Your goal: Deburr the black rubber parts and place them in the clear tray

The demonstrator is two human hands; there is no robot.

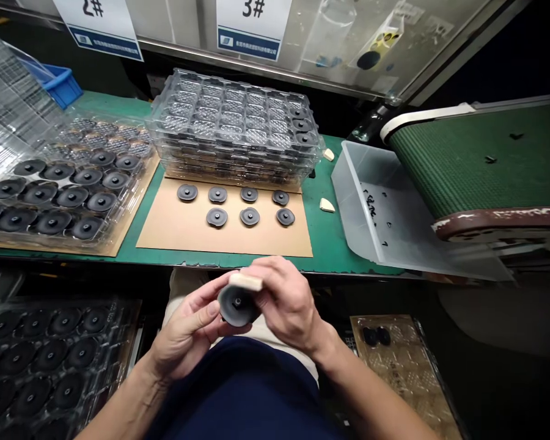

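A: Head camera first: what do the hands have?

B: Both are held low over the lap, in front of the bench edge. The left hand (190,333) curls around a dark round disc (236,305), thumb on its rim, fingers closed behind it. The right hand (286,302) is closed on a small pale block (246,280) that lies against the top edge of the disc.

A: Pressed onto it?

B: Touching, it seems; the fingers hide the contact.

A: And on the bench?

B: A cardboard sheet (174,229) on the green top carries seven like discs in two rows (236,205). Behind it sits a stack of clear trays (233,125). To the left a tray of discs (50,198); to the right a clear bin (412,238) under a green conveyor belt (481,162). Two pale wedges (327,205) lie beside the bin.
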